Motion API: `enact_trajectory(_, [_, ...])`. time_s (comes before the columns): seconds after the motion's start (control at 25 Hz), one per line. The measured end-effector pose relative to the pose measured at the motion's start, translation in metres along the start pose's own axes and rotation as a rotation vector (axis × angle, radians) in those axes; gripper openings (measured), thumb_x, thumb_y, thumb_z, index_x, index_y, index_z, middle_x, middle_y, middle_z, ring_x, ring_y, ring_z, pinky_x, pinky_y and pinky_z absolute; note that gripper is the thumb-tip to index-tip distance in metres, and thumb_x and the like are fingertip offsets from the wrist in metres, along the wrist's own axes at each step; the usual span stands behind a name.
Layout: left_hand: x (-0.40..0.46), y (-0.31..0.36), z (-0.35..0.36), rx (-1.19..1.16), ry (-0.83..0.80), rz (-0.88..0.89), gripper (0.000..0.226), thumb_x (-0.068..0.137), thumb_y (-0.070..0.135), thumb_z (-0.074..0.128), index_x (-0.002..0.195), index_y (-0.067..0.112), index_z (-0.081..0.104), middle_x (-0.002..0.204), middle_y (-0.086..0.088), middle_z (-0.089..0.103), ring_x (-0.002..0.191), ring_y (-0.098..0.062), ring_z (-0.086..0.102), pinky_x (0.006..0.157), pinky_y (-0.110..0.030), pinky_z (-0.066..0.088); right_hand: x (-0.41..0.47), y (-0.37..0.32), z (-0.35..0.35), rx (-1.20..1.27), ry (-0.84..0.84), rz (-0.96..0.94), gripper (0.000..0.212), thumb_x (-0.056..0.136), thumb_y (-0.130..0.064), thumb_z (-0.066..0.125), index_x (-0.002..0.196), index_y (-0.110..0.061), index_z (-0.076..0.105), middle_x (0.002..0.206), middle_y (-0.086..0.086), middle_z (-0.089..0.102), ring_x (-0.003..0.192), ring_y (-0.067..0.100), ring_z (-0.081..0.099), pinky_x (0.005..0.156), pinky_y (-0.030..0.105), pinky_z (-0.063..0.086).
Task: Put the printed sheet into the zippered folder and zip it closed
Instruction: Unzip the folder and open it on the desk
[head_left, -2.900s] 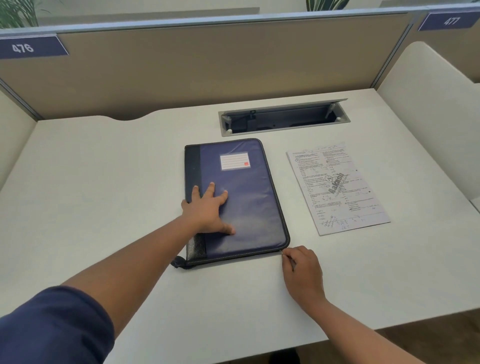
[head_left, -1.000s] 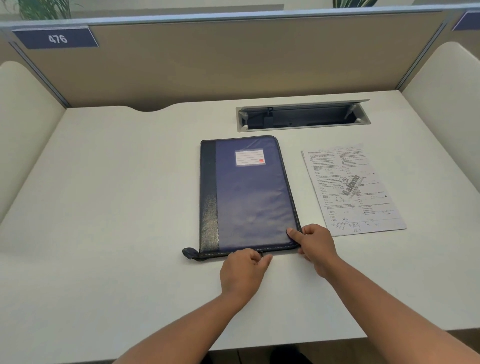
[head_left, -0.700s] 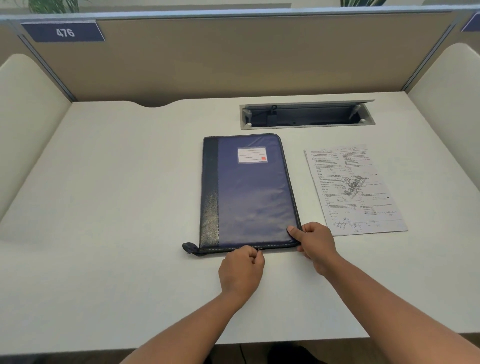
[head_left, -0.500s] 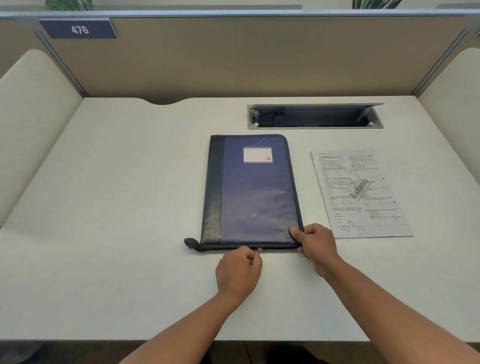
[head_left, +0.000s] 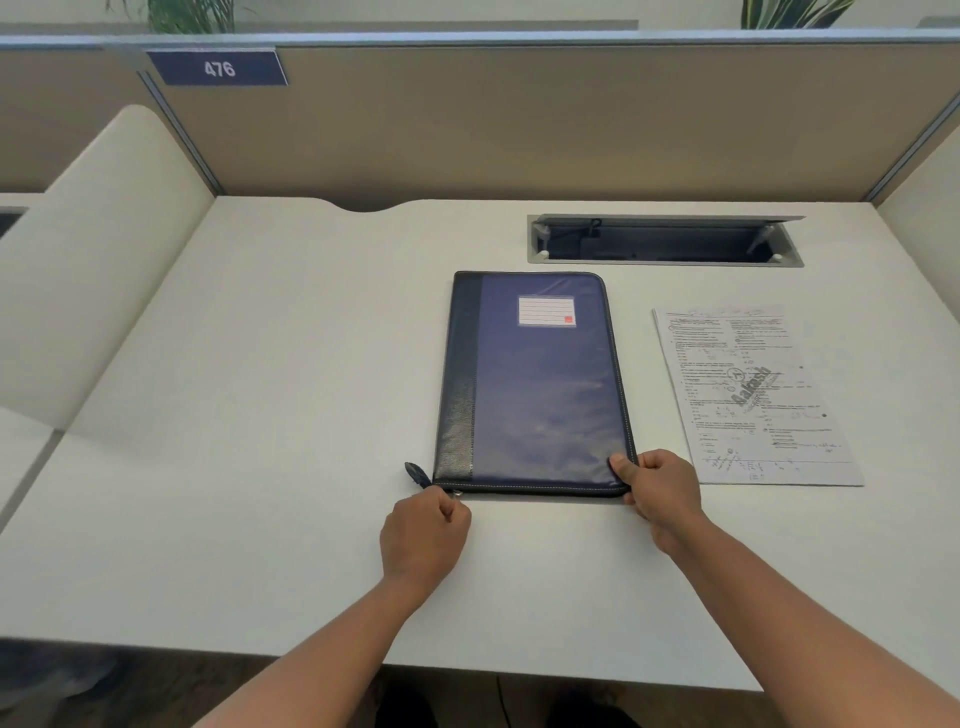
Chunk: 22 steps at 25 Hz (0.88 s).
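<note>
A dark blue zippered folder (head_left: 540, 384) with a black spine strip and a white label lies flat and closed-looking on the white desk (head_left: 260, 415). My left hand (head_left: 423, 535) is closed on the small metal zipper pull (head_left: 456, 492) at the folder's near left corner, beside the dark zipper tail (head_left: 417, 474). The folder's near right corner is pinched by my right hand (head_left: 660, 493), thumb on top. The printed sheet (head_left: 753, 395) rests flat on the desk to the right of the folder, apart from it.
An open cable tray (head_left: 665, 241) is sunk into the desk behind the folder. A tan partition (head_left: 519, 119) with a "476" plate (head_left: 218, 68) closes the back, and cream side panels (head_left: 93, 249) flank the desk. The desk's near edge runs just below my forearms.
My left hand has drawn the zipper pull leftward along the folder's near edge, from about the middle to the left corner. My right hand stays on the right corner. The camera shifted left.
</note>
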<state>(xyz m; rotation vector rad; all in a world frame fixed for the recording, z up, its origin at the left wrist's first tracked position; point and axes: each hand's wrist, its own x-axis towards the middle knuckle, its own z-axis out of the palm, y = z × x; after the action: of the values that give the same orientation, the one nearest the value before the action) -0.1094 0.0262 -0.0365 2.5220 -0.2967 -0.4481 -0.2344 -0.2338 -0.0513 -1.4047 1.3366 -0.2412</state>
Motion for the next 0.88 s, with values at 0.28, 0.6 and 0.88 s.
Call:
enact_trajectory(0.28, [0.014,-0.019,-0.020,0.089,-0.001,-0.006,0.024,0.085,0.032,0.059,0.064,0.019,0.059,0.065,0.007,0.066,0.068,-0.021,0.063,0.060,-0.030,0.050,0.000,-0.002,0.004,-0.011,0.022,-0.012,0.033,0.084,-0.025,0.082,0.077,-0.011,0.054,0.071,0.010,0.062,0.055,0.024,0.056,0.057,0.033,0.043])
enact_trajectory(0.6, [0.024,-0.032,-0.029,0.221,-0.047,0.163,0.034,0.088,0.034,0.061,0.059,0.023,0.048,0.057,0.007,0.058,0.061,-0.024,0.056,0.055,-0.029,0.038,0.006,-0.001,0.005,-0.016,0.038,-0.012,0.032,0.083,-0.024,0.083,0.074,-0.012,0.055,0.068,0.007,0.060,0.054,0.023,0.053,0.060,0.035,0.045])
enact_trajectory(0.88, [0.032,-0.036,-0.032,0.219,-0.059,0.179,0.034,0.090,0.035,0.062,0.060,0.028,0.047,0.061,0.010,0.061,0.064,-0.021,0.058,0.056,-0.029,0.042,0.011,-0.001,0.008,-0.069,0.020,-0.041,0.034,0.082,-0.029,0.082,0.073,-0.013,0.053,0.071,0.008,0.056,0.065,0.025,0.049,0.064,0.039,0.041])
